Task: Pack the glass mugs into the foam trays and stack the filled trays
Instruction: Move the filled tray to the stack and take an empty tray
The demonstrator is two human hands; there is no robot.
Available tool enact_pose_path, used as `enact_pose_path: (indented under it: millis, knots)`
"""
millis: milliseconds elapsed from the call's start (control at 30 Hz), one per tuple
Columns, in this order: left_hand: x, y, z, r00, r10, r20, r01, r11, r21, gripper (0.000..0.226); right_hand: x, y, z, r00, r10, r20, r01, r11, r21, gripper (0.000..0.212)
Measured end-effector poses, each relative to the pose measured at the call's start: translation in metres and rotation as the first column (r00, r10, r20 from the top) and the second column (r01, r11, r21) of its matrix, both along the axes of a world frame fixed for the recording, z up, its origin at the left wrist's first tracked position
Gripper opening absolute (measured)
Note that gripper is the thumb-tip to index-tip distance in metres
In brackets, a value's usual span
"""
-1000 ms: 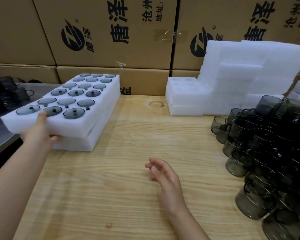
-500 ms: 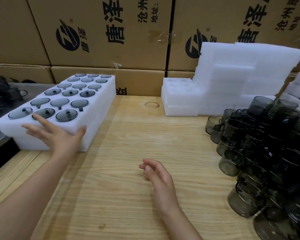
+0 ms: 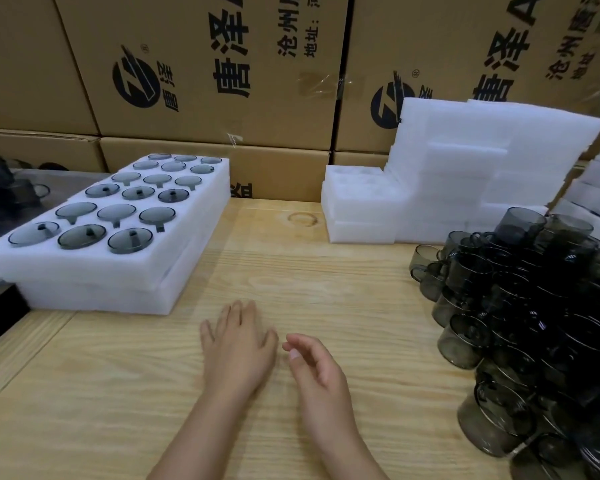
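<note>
A white foam tray [image 3: 94, 268] filled with several smoky grey glass mugs [image 3: 130, 240] lies on top of another foam tray [image 3: 118, 297] at the left of the wooden table. A heap of loose grey glass mugs [image 3: 534, 306] is piled at the right. Empty foam trays [image 3: 359, 209] stand stacked at the back. My left hand [image 3: 238, 348] rests flat over the table's middle, fingers apart, holding nothing. My right hand [image 3: 317, 368] hovers just beside it, fingers loosely curled and empty.
Printed cardboard boxes [image 3: 205, 71] wall off the back. Foam sheets and blocks [image 3: 492, 161] lean at the back right. A metal surface with more dark mugs [image 3: 4, 192] lies beyond the table's left edge. Bare wooden tabletop [image 3: 118, 393] surrounds my hands.
My left hand let go of the filled tray, which now lies on the lower tray, and drew back to the table's middle beside my right hand.
</note>
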State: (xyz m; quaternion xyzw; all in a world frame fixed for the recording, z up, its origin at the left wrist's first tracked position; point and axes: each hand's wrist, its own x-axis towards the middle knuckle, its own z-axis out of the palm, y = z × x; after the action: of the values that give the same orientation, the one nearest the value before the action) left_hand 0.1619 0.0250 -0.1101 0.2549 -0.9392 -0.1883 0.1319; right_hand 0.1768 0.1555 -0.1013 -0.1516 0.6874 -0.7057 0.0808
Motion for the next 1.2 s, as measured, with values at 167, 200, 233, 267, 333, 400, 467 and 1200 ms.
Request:
enact_pose_path:
  millis: [167, 200, 233, 267, 333, 400, 467, 1200]
  knots:
    - [-0.002, 0.003, 0.002, 0.997, -0.003, 0.083, 0.011, 0.995, -0.1, 0.059, -0.061, -0.022, 0.008, 0.962, -0.128, -0.243, 0.219, 0.89, 0.399, 0.034]
    - [-0.003, 0.003, 0.002, 0.997, 0.001, 0.083, 0.008, 0.994, -0.108, 0.059, -0.08, -0.028, 0.015, 0.946, -0.167, -0.276, 0.278, 0.858, 0.432, 0.04]
    - [-0.003, 0.003, 0.001, 0.996, 0.005, 0.084, 0.005, 0.994, -0.112, 0.059, -0.1, -0.033, 0.024, 0.933, -0.206, -0.296, 0.326, 0.832, 0.449, 0.046]
    - [-0.004, 0.003, 0.001, 0.996, 0.007, 0.092, 0.004, 0.993, -0.116, 0.059, -0.119, -0.038, 0.032, 0.921, -0.238, -0.308, 0.364, 0.81, 0.46, 0.051]
    - [-0.006, 0.003, 0.001, 0.994, 0.006, 0.109, 0.008, 0.991, -0.13, 0.059, -0.158, -0.046, 0.049, 0.899, -0.261, -0.351, 0.416, 0.758, 0.502, 0.059]
    - [-0.006, 0.003, 0.001, 0.993, 0.009, 0.114, 0.006, 0.991, -0.134, 0.06, -0.193, -0.05, 0.064, 0.887, -0.201, -0.416, 0.431, 0.686, 0.586, 0.066]
    - [-0.006, 0.003, 0.002, 0.995, 0.015, 0.099, -0.002, 0.991, -0.134, 0.06, -0.223, -0.05, 0.078, 0.876, -0.124, -0.465, 0.43, 0.634, 0.642, 0.071]
    - [-0.007, 0.0, 0.002, 0.996, 0.035, -0.084, -0.033, 0.999, 0.024, 0.061, -0.12, -0.006, 0.093, 0.716, -0.17, -0.677, 0.615, 0.612, 0.497, 0.028]
